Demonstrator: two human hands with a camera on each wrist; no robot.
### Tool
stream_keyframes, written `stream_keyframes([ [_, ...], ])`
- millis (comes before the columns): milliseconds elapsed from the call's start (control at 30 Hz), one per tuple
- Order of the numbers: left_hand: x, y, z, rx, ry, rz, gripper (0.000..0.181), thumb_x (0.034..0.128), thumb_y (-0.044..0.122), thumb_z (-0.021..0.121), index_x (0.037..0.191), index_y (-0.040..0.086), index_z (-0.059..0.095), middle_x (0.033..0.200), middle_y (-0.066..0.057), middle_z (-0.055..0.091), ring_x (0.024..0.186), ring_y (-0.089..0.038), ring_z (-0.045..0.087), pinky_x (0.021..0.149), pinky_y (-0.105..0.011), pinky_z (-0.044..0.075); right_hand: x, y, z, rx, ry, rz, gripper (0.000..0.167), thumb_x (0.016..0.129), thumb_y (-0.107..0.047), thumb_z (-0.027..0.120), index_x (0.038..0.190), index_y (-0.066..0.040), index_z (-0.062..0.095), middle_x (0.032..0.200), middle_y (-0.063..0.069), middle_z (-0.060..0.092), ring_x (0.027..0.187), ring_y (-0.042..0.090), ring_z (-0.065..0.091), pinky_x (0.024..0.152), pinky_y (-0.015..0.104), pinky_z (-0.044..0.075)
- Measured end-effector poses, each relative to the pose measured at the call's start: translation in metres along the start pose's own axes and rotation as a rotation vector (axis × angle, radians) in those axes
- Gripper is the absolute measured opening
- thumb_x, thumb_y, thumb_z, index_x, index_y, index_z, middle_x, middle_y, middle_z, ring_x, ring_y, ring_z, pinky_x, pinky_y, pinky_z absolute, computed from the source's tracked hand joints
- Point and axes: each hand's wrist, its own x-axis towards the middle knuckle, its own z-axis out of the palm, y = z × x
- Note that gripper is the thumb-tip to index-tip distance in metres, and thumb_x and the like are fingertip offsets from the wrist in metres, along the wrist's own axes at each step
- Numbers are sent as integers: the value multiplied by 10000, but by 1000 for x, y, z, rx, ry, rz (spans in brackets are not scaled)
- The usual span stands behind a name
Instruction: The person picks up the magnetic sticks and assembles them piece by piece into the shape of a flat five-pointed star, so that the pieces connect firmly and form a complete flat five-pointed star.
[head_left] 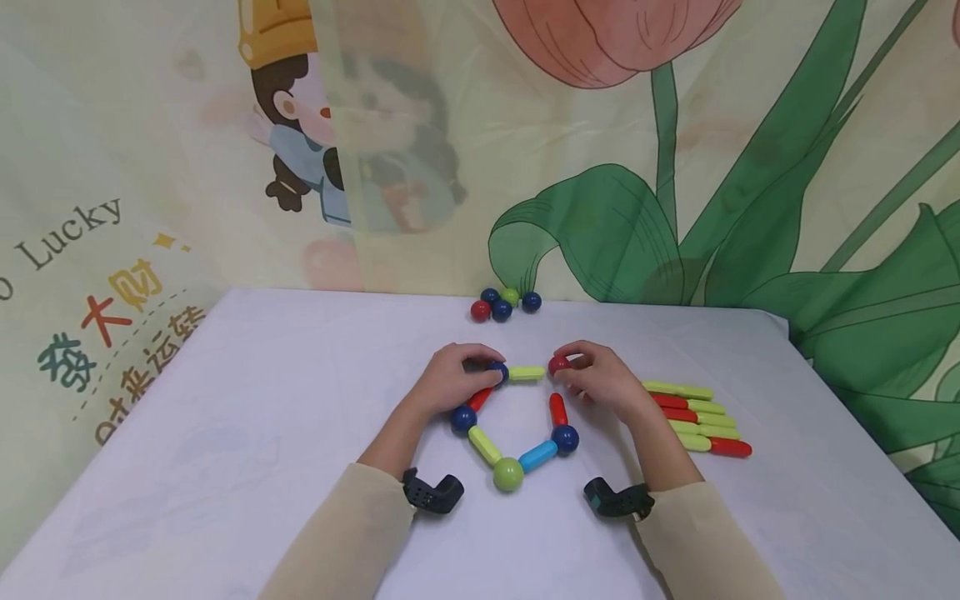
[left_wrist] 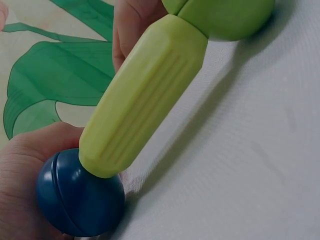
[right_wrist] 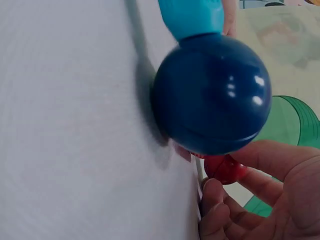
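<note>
Your left hand [head_left: 452,377] holds a dark blue ball [head_left: 498,372] between thumb and fingers, at the far left corner of an unfinished ring of sticks and balls on the table [head_left: 247,483]. A lime stick [head_left: 527,373] points from that ball toward your right hand [head_left: 600,379], which pinches a red ball [head_left: 558,366] between thumb and fingertips. You have the red ball just beside the free end of the lime stick; in the head view a small gap shows between them.

Below the red ball, a short red stick [head_left: 558,410] stands up from the right-hand blue ball [head_left: 565,439], its upper end apart from the red ball. From there a light blue stick [head_left: 538,456] runs to the green ball [head_left: 508,474] nearest you, and a second lime stick [head_left: 484,446] joins that to the left-hand blue ball [head_left: 463,419]. Another red stick [head_left: 480,400] leads up from it under your left thumb, which hides its far end.

To your right lie rows of lime and red sticks [head_left: 697,420]; at the table's far edge sits a cluster of loose balls [head_left: 502,311].
</note>
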Motion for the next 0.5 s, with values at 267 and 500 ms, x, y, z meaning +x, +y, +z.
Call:
stream_keyframes([
  [267, 0, 2, 0, -1, 5, -12, 268, 951, 266, 733, 1216, 233, 754, 1266, 11, 717, 1266, -241, 580, 1133, -521, 417, -2, 0, 2, -49, -35, -36, 466, 926, -228, 738, 1363, -122, 611, 1220, 179, 610, 888, 247, 608, 710, 255, 537],
  [500, 0, 1, 1, 1, 8, -12, 271, 952, 269, 733, 1219, 228, 754, 1265, 10, 717, 1258, -238, 581, 1123, -522, 426, -8, -3, 3, -73, -25, 0, 531, 933, -288, 730, 1397, -102, 552, 1190, 181, 623, 861, 239, 615, 696, 260, 535],
])
